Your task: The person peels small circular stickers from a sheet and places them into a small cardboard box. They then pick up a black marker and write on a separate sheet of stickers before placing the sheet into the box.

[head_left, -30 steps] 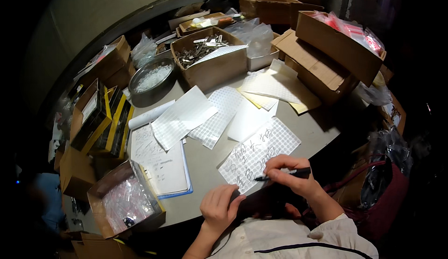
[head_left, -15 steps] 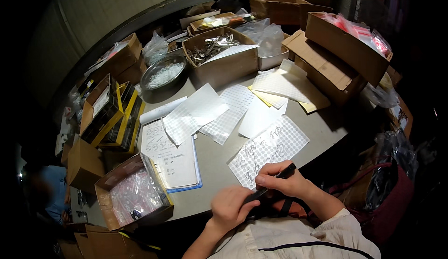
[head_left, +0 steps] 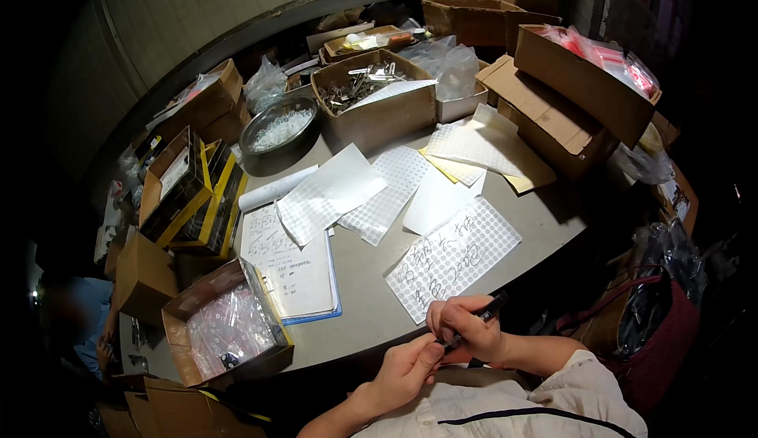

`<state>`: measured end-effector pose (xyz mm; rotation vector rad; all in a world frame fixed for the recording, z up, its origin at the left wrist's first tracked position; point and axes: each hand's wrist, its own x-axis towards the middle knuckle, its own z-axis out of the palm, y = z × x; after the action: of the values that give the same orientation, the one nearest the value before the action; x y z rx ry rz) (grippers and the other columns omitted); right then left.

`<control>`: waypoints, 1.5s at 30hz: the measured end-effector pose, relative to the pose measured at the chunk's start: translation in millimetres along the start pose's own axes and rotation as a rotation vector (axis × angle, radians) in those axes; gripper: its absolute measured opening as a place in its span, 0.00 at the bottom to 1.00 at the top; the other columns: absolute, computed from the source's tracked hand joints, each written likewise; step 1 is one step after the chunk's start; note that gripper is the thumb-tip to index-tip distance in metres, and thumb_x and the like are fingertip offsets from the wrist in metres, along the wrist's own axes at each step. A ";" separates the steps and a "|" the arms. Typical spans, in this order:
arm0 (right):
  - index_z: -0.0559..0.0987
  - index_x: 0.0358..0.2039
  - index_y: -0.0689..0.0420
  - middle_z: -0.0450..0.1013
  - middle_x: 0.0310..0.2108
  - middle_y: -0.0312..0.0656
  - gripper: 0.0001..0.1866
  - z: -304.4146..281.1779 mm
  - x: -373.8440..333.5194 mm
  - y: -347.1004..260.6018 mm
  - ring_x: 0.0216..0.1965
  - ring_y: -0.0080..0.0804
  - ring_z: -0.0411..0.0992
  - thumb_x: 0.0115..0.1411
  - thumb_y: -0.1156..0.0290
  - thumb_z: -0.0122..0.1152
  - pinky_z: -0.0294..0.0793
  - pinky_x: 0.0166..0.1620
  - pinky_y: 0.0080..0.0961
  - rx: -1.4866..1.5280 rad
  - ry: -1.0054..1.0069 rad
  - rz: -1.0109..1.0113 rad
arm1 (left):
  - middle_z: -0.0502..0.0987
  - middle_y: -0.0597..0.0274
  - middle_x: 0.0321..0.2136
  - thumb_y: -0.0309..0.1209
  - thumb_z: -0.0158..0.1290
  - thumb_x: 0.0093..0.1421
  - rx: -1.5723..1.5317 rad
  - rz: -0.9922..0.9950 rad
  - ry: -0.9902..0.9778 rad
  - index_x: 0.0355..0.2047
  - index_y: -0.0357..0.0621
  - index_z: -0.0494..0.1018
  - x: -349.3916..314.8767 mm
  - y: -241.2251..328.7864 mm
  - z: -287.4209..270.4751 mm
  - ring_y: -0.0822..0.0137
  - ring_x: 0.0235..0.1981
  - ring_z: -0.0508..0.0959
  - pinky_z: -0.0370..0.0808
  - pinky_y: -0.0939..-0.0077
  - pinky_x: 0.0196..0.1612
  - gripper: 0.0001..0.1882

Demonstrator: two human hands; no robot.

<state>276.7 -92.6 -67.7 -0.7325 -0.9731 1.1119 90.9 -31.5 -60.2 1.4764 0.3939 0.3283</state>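
A black marker pen [head_left: 494, 308] lies across both my hands, just beyond the table's near edge. My right hand [head_left: 472, 329] is closed around it, with one end sticking out past the fingers at upper right. At the other end my left hand [head_left: 405, 365] pinches it with the thumb on top; the fingers hide that part, so I cannot tell whether a cap is on. In front of the hands, touched by neither, is a white sheet of round grey stickers [head_left: 456, 258] with large dark handwriting on it.
More sticker sheets [head_left: 332, 189] overlap on the grey table [head_left: 371, 280], partly over a blue clipboard with written pages [head_left: 296, 280]. A carton of small plastic bags [head_left: 229, 331] stands left. Behind are a bowl of clear pieces [head_left: 280, 129], a box of metal parts [head_left: 371, 118] and stacked cartons [head_left: 553, 114].
My hands have drawn closer together and slightly down toward my body. Less of the marker shows between them, and the lettered sheet's near corner is uncovered.
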 end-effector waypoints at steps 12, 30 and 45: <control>0.69 0.23 0.59 0.68 0.22 0.40 0.26 6.4 -19.2 -17.3 0.18 0.20 0.58 0.79 0.57 0.50 0.56 0.21 0.22 0.053 -0.042 -0.217 | 0.65 0.69 0.24 0.44 0.42 0.80 -0.438 -0.331 -0.156 0.30 0.44 0.65 -5.1 41.5 24.3 0.76 0.23 0.63 0.64 0.81 0.30 0.22; 0.80 0.50 0.60 0.80 0.30 0.42 0.13 -8.2 -5.2 -63.4 0.25 0.39 0.78 0.70 0.66 0.62 0.76 0.26 0.31 -1.022 -0.699 -0.059 | 0.84 0.63 0.34 0.48 0.56 0.72 0.343 -0.434 -0.268 0.51 0.42 0.77 -7.7 59.8 -30.0 0.72 0.31 0.80 0.76 0.75 0.37 0.21; 0.85 0.49 0.52 0.82 0.35 0.41 0.18 3.0 -18.2 -45.3 0.28 0.41 0.81 0.55 0.73 0.67 0.82 0.29 0.33 -0.919 -0.457 -0.396 | 0.84 0.58 0.38 0.41 0.64 0.67 0.031 -0.019 -0.098 0.57 0.38 0.74 13.6 44.0 -5.7 0.73 0.40 0.83 0.79 0.76 0.43 0.25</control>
<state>289.1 -123.4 -31.8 -0.9595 -1.9774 0.4379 101.6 -17.2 -17.4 1.5117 0.3357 0.2347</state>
